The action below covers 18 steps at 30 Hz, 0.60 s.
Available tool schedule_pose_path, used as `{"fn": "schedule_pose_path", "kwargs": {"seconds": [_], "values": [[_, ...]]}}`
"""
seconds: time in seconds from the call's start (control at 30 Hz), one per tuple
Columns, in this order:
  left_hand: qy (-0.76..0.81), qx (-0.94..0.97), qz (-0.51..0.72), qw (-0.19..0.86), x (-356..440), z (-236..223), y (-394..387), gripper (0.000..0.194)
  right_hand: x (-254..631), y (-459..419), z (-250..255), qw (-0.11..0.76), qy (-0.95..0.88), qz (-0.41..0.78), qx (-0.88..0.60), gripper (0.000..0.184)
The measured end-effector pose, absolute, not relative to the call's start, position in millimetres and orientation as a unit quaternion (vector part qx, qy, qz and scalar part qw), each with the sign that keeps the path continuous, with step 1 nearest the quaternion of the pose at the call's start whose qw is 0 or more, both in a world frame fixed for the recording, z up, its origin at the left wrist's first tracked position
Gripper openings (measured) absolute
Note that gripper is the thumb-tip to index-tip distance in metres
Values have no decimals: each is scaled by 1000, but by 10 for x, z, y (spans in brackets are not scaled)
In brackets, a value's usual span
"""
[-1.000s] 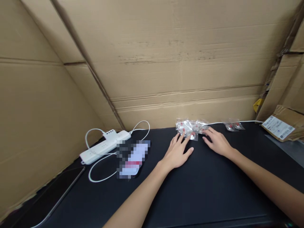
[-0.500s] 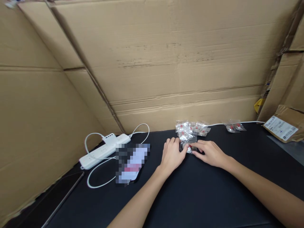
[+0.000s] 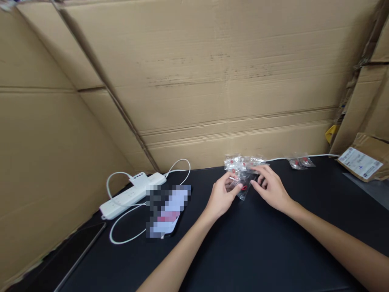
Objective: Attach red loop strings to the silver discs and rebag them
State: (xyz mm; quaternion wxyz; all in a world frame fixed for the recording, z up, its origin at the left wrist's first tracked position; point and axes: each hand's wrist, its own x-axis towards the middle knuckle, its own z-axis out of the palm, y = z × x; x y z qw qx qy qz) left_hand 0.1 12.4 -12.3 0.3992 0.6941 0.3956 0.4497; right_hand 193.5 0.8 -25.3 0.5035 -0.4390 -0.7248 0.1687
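Note:
A small clear plastic bag (image 3: 242,196) with a red piece in it is pinched between the thumb and fingers of my left hand (image 3: 221,195). My right hand (image 3: 273,190) is at the bag's right side, thumb and forefinger apart; whether its fingertips touch the plastic I cannot tell. Just behind, a cluster of similar clear bags (image 3: 235,163) with red and silvery contents lies against the cardboard, partly covered by my fingers. What else is in the held bag is too small to make out.
Two more clear bags (image 3: 300,162) lie farther right near a white cable. At left are a white power strip (image 3: 133,194) with cords and a phone-like object (image 3: 170,213), partly pixelated. A labelled cardboard box (image 3: 364,156) sits at right. Cardboard walls (image 3: 212,97) enclose the black table (image 3: 258,251).
The bag that lay flat under both hands is now lifted and tilted in my left hand. My right hand's fingers have spread and risen slightly.

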Motion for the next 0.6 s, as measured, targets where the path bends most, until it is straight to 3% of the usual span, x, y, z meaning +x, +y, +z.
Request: {"fn": "schedule_pose_path", "kwargs": {"seconds": [0.13,0.3,0.6], "values": [[380,653,482,443,23,-95,116,24,1929,54,-265,536,-665,289,-432,13],[403,554,515,515,9,-26,111,38,1859,-2,-188,529,-561,495,-401,27],[369,528,557,524,-81,72,145,26,1923,-23,-131,480,-409,712,-310,21]]}}
